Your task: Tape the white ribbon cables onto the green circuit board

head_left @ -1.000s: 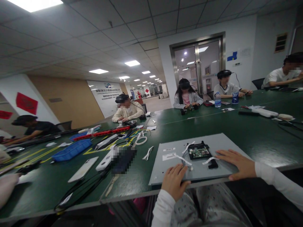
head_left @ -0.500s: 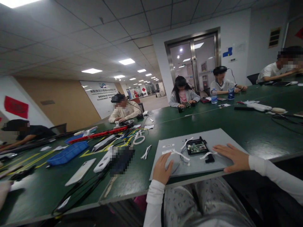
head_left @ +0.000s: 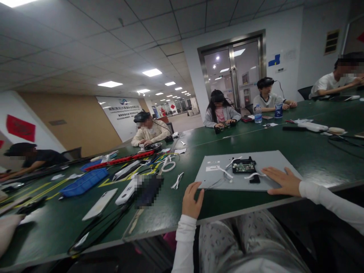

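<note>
A flat grey panel (head_left: 273, 161) lies on the green table in front of me. On it sits a green circuit board (head_left: 243, 167) in a black frame, with white strips (head_left: 226, 172) and a thin cable around it. My right hand (head_left: 283, 182) rests flat on the panel's right side, fingers spread, close to a white strip by the black frame. At the panel's near left corner is my left hand (head_left: 192, 200), thumb and fingers apart and nothing in them. Whether its fingertips touch the panel's edge I cannot tell.
Left of the panel lie white strips (head_left: 177, 181), a white phone (head_left: 100, 204), a blue tray (head_left: 84, 182) and a white device (head_left: 127, 192) with black cables. A water bottle (head_left: 258, 113) stands across the table. Several people sit around it.
The panel has slid away from the table's near edge and somewhat to the right, carrying the circuit board. My left hand no longer overlaps the panel's face. My right hand stays flat on it.
</note>
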A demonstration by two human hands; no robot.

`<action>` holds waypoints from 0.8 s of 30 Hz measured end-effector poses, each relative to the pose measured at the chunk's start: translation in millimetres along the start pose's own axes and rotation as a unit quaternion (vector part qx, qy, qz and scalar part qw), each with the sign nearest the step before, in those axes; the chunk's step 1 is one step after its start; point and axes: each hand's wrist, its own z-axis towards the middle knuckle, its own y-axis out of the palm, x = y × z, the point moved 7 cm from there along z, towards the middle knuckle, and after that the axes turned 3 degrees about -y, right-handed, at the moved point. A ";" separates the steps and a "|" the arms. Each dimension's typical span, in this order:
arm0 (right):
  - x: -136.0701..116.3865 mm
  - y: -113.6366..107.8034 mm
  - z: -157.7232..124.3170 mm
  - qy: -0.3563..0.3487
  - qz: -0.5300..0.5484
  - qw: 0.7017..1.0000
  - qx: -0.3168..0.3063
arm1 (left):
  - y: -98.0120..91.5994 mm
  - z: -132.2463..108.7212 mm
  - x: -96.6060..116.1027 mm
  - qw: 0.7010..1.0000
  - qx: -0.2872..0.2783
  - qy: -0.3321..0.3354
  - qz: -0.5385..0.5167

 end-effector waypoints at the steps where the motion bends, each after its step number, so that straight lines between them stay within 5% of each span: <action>1: 6.4 1.7 1.0 0.019 -0.008 1.000 -0.001 | 0.4 -0.1 -0.7 1.000 0.000 0.001 -0.004; 11: 71.0 7.0 4.3 0.217 -0.038 0.975 -0.023 | 12.3 -2.5 -19.0 0.999 -0.019 -0.017 -0.020; 24: 125.1 14.9 11.2 0.331 -0.001 0.944 0.002 | 17.8 -3.9 -26.8 0.999 -0.040 -0.026 -0.021</action>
